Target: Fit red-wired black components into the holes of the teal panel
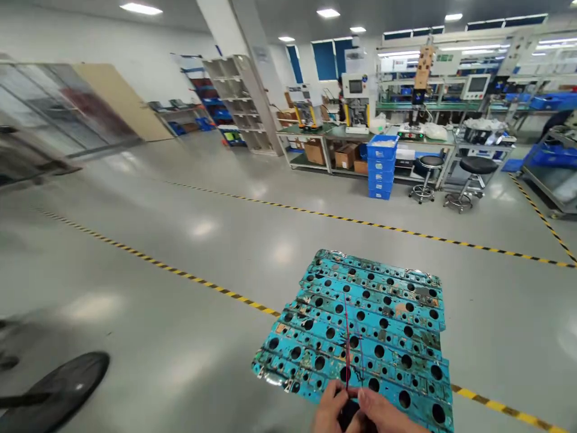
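A turquoise panel (369, 316) with rows of round holes, worn patches and metal handles at its corners spreads out in front of me, tilted. My left hand (331, 406) is at its near edge, the fingers bent in a pinch. Close beside it, my right hand (383, 412) has its thumb and fingers pressed together. Between the hands, thin red wires (347, 349) run up over the panel, their lower ends at my fingers. Something dark shows under the fingers; its kind is hidden. What supports the panel is out of sight.
Yellow-black tape lines (193, 278) cross the grey floor. Stacked blue bins (381, 168), black stools (473, 171) and a workbench (333, 135) with machines stand ahead. A shelf rack (241, 99) is by the pillar. A round black base (63, 388) sits at lower left.
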Demonstrator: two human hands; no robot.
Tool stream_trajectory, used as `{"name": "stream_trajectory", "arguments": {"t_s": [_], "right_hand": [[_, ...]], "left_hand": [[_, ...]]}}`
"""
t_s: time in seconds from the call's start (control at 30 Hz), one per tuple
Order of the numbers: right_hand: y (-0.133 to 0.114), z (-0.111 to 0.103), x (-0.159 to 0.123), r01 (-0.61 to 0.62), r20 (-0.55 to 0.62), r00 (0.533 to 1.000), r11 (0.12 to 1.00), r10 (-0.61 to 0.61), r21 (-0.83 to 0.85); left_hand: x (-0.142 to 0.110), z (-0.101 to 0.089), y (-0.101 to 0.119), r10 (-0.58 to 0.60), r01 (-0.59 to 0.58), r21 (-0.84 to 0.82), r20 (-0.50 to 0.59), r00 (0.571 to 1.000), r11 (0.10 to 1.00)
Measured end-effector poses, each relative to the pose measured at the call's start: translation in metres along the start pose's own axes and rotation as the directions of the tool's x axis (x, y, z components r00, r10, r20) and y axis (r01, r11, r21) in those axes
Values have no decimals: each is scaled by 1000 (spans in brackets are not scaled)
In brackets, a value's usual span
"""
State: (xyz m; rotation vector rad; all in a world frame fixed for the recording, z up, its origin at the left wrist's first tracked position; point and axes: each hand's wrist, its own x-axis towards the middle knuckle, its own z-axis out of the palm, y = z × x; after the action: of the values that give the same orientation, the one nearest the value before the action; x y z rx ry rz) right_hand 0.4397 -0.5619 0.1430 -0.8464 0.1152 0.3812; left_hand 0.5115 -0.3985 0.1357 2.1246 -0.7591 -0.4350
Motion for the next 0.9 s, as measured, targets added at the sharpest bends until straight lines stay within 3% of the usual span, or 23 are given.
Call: {"name": "stream_trajectory", "arguments": {"t_s": [0.07,0.17,0.3,0.4,0.57,0.7,0.8,0.9], "right_hand": [[-8,-14,7,77,-170,983,994,-63,80],[-14,-31,19,108,-369,929,977,-34,182],[-15,-49,39,93,-545,837,971,44,222],[-14,-56,57,13,-575,816,992,61,124],[-11,-59,93,77,-644,765,993,-4,86],[-13,-60,122,79,-729,684,991,27,111],[-13,-66,139,19,-790,612,998,30,53],[-8,-80,149,-92,-836,548,995,22,-35]], "left_hand": [[33,18,6,26,-28,56,40,999,998],[66,28,14,65,-75,49,185,981,996],[97,16,16,144,-120,-89,346,927,989],[118,0,4,186,-108,-210,401,897,972],[148,-42,-33,202,-101,-235,461,864,967],[170,-73,-80,125,-74,-140,408,904,987],[186,-80,-115,52,-23,-93,327,944,995],[200,-73,-142,32,-9,-84,269,963,996]]}}
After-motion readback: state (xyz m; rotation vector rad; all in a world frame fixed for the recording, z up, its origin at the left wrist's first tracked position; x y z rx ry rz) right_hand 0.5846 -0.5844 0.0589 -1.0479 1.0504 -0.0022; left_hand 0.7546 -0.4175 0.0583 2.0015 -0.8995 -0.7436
